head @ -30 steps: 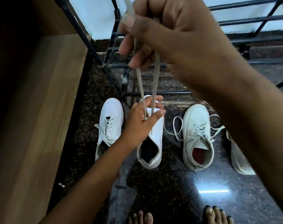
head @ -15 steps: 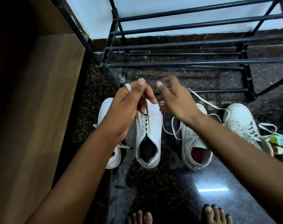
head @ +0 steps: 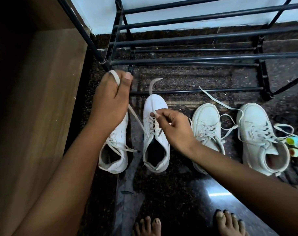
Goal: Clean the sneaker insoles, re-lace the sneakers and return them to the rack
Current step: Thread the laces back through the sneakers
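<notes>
Several white sneakers stand in a row on the dark floor in front of the black metal rack [head: 196, 38]. The second sneaker from the left [head: 156, 143] has its lace threaded through the eyelets. My left hand [head: 110, 103] is raised above the leftmost sneaker [head: 114, 150] and grips one end of that lace [head: 136, 118], looped over a finger. My right hand [head: 173, 126] pinches the other lace end [head: 151, 92], which sticks up over the toe. Two more sneakers [head: 206, 132] [head: 262, 138] at the right have loose laces.
A wooden cabinet side [head: 34, 116] fills the left. A small multicoloured object [head: 296, 145] lies at the right edge beside the far right sneaker. My bare toes [head: 230, 222] show at the bottom. The floor is dark speckled stone.
A second ago my right hand pulled both lace ends high near the camera. Both hands have since come down; now each holds one end, spread apart over the second sneaker.
</notes>
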Tool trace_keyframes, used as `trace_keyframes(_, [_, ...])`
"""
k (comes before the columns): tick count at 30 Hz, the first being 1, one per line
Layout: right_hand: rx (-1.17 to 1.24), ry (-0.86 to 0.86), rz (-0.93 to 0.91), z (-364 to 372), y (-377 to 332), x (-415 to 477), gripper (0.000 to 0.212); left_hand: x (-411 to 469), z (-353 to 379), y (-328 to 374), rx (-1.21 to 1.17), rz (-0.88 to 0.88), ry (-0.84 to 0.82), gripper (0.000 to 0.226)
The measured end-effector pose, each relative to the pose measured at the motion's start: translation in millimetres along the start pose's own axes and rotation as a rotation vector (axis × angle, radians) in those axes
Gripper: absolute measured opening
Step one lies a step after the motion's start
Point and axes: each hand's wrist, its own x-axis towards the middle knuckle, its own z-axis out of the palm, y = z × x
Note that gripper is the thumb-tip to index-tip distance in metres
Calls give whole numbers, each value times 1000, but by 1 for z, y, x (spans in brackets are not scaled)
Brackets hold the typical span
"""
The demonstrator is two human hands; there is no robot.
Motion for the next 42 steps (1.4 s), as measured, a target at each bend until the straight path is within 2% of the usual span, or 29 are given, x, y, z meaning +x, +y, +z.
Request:
trace_keyframes(4, [-146, -158, -122, 12, -11, 1, 27, -3, 12, 20, -141, 98, -180, 36])
trace_keyframes(7, [-147, -153, -176, 17, -19, 2, 43, -7, 23, 27, -219, 176, -405, 40])
trace_keyframes(9, [-104, -121, -173, 15, -19, 3, 33, -4, 27, 24, -284, 105, -504, 65])
trace_keyframes(11, [-77, -100, -130, 10, -19, 4, 37, 1, 29, 11, -347, -42, -558, 97])
trace_keyframes(12, [-66, -100, -94, 8, -18, 4, 41, 2, 29, 3, -389, -100, -592, 101])
trace_keyframes(14, [16, -114, -4, 4, -17, 5, 44, 1, 31, -15, -455, -169, -627, 96])
trace_keyframes(16, [159, -120, 86, 2, -17, 6, 45, -6, 34, -29, -454, -167, -587, 78])
trace_keyframes(19, [329, -117, 199, 0, -15, 9, 42, -17, 39, -41, -364, -50, -449, 45])
trace_keyframes(23, [440, -129, 321, -3, -14, 10, 39, -26, 43, -51, 102, 311, -217, 45])
trace_keyframes(26, [455, -106, 343, -2, -14, 9, 38, -35, 47, -49, 446, 497, -36, 41])
trace_keyframes(30, [460, -117, 366, -2, -8, 11, 43, -42, 48, -51, 614, 711, 175, 21])
trace_keyframes(34, [471, -160, 394, -5, -9, 12, 31, -44, 48, -53, 673, 864, 258, 10])
trace_keyframes(37, [385, -199, 362, -5, 1, 16, 30, -44, 45, -56, 657, 892, 213, 15])
trace_keyframes(39, [259, -197, 320, -7, 9, 18, 34, -46, 45, -56, 584, 818, 129, 18])
trace_keyframes(40, [199, -187, 308, -9, 12, 19, 37, -48, 45, -56, 518, 722, 80, 18])
trace_keyframes(42, [61, -139, 265, -13, 17, 19, 36, -51, 48, -53, 297, 422, 1, 17])
